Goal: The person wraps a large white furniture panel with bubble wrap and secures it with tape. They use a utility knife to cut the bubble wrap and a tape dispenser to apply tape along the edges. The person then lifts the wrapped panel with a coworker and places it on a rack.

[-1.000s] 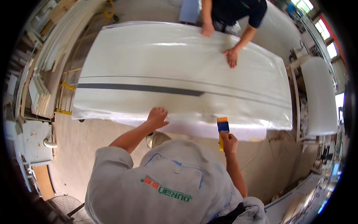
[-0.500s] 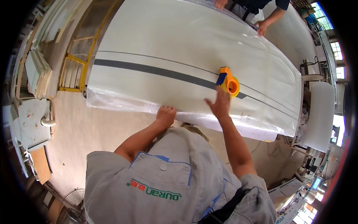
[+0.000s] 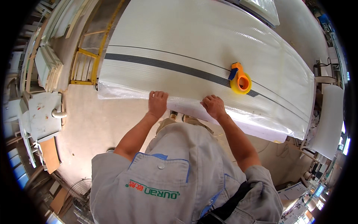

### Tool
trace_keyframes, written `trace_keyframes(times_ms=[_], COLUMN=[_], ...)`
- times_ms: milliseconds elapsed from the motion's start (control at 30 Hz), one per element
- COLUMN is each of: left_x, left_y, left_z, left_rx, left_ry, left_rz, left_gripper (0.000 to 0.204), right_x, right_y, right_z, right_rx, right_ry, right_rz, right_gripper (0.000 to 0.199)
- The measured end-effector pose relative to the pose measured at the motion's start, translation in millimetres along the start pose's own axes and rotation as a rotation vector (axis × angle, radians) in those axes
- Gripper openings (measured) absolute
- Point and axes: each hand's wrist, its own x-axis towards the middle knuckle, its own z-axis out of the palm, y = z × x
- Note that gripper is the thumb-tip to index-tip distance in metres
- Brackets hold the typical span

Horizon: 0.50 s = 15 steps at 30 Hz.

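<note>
A large white panel (image 3: 209, 44) wrapped in clear bubble film fills the upper part of the view, with a dark stripe running along it. My left hand (image 3: 157, 103) grips the panel's near edge, fingers curled over the film. My right hand (image 3: 213, 106) rests on the same edge a little to the right, fingers bent onto the wrap. An orange and yellow tape dispenser (image 3: 239, 79) with a blue handle lies on the panel by the stripe, beyond my right hand and apart from it.
A yellow metal frame (image 3: 86, 67) stands under the panel's left end. White boards are stacked at the far left (image 3: 48, 67). A white rounded part (image 3: 330, 119) lies at the right. A fan (image 3: 80, 194) sits on the floor at lower left.
My right hand has let go of the tape dispenser, left it lying on the panel, and come back to the near edge. The other person's hands at the far side are out of view.
</note>
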Motion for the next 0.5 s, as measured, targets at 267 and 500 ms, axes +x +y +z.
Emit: trace_keyframes(times_ms=[267,500], left_x=[33.6,58.7], left_y=[0.2,52.9], left_z=[8.8,43.5], left_rx=[0.013,-0.188], left_ry=[-0.17,-0.012], left_rz=[-0.006,0.162], left_gripper=[0.022,0.02], right_x=[14.9,27.7], right_y=[6.2,16.0], right_z=[22.9,38.5], right_rx=[-0.086,-0.011], right_ry=[0.141,0.293], right_rz=[0.004,0.067], right_gripper=[0.034,0.036])
